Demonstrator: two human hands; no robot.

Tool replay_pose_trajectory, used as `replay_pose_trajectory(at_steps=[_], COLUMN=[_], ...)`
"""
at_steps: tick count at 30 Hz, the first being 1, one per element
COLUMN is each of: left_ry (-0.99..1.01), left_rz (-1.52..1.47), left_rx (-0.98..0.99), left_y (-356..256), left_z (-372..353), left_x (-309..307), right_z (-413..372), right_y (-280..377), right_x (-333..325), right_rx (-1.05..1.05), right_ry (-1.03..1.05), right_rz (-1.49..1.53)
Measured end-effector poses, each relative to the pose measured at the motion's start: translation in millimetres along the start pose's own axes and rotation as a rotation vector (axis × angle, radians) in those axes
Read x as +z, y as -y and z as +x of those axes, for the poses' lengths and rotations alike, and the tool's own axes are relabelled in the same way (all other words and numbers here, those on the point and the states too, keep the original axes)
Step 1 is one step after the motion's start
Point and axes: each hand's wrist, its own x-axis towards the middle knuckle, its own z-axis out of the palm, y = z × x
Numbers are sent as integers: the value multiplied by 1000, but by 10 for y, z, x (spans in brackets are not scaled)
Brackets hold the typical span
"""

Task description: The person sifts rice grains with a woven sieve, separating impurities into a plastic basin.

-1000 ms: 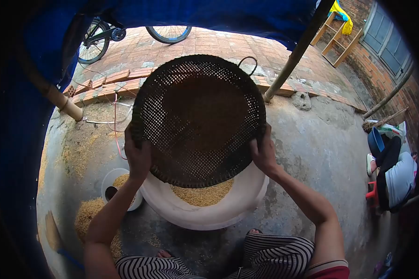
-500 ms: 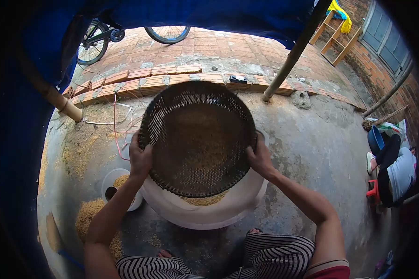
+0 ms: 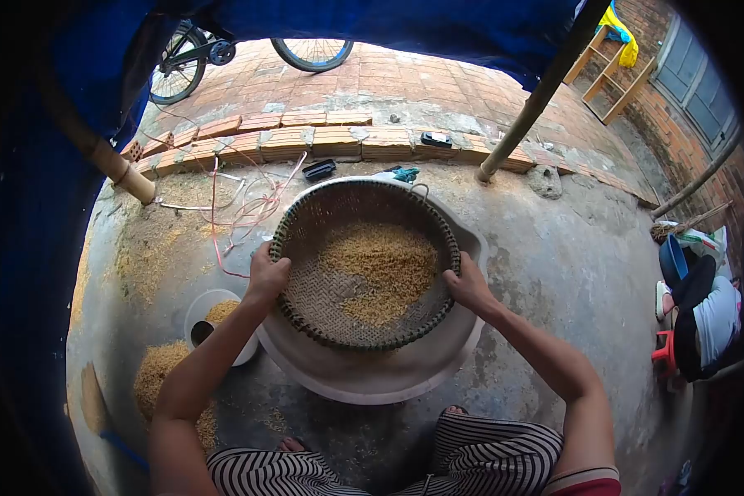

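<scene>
A round woven sieve (image 3: pixel 306 310) hangs between my two hands, above a large pale basin (image 3: pixel 339 382). Yellow grain (image 3: pixel 380 264) lies in it, heaped toward the middle and right, with bare weave showing at the lower left. My left hand (image 3: pixel 268 274) grips the left rim, thumb on top. On the opposite rim, my right hand (image 3: pixel 468 286) is closed in the same way. The inside of the basin is mostly hidden by the sieve.
At the left are a white bucket (image 3: pixel 209 299) of grain with a dark cup, and a grain pile (image 3: pixel 159 368) on the floor. Pink cord (image 3: pixel 260 207), low bricks (image 3: pixel 285 146) and bamboo poles (image 3: pixel 517 124) stand beyond. A person (image 3: pixel 715 318) is at the far right.
The sieve has come down and tilted flatter, so its grain shows clearly. Both hands moved with it, still gripping. The basin's far rim and dark items behind it now show.
</scene>
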Motion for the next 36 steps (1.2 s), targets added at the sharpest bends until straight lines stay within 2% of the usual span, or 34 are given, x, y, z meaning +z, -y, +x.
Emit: replay_pose_trajectory(at_steps=[1,3,4,5,6,7,9,11,14,15,16,17,19,21,22,23,24,26,27,28,30,31,33,34,35,36], left_ry=[8,-153,-212,-261,-264,-268,-168,-113,-113,-57,3,14,9,-3,31,-1,-64,-160,-179,-166,-83,15,119,62,-2,-165], left_rz=[-1,-50,-99,42,-14,-69,-130,-79,-67,-119,-177,-73,-171,-228,-298,-280,-159,7,155,116,-50,-51,-213,-108,-6,176], left_rx=[1,313,445,620,618,616,472,197,131,88,51,-18,114,119,200,247,244,211,263,287,278,229,63,115,173,239], left_y=[16,-252,-357,-415,-466,-495,-403,-103,131,194,236,24,58,-297,-254,-287,-239,-284,-196,-223,-336,-473,-615,-541,-420,-325], left_z=[11,-78,-127,-143,-163,-179,-63,16,-30,-8,48,35,224,219,325,348,341,98,65,11,-8,41,207,252,308,206], left_x=[13,34,67,37,34,36,19,56,106,49,3,-122,-344,-373,-332,-162,23,415,428,353,77,-108,-273,-215,-102,126], right_z=[-35,-56,-51,-58,-57,-40,-7,96,116,80,29,-42,-127,-168,26,132,359,488,389,248,157,116,41,132,288,441], right_y=[51,201,203,191,186,193,211,144,60,37,50,133,363,658,595,645,407,51,-42,-199,-497,-275,351,233,-17,-182], right_x=[-28,-98,-79,-48,-34,-50,-80,-116,-124,-138,-119,-71,-101,-218,-281,-422,-436,-459,-369,-277,226,154,-150,-131,-67,24], right_rx=[7,-147,-148,-246,-345,-347,-237,-171,-64,-27,-24,-62,-92,-302,-260,-122,-99,51,-26,-87,-500,-479,239,245,88,-76], right_ry=[-5,-222,-224,-310,-393,-391,-263,-175,-33,21,11,-3,-24,-99,-100,-106,-189,-195,-141,-87,-125,-131,345,339,143,-57], right_rz=[-1,64,63,130,198,198,40,19,-20,-39,-44,-9,24,101,102,158,201,-137,-120,-101,56,54,305,322,259,189])
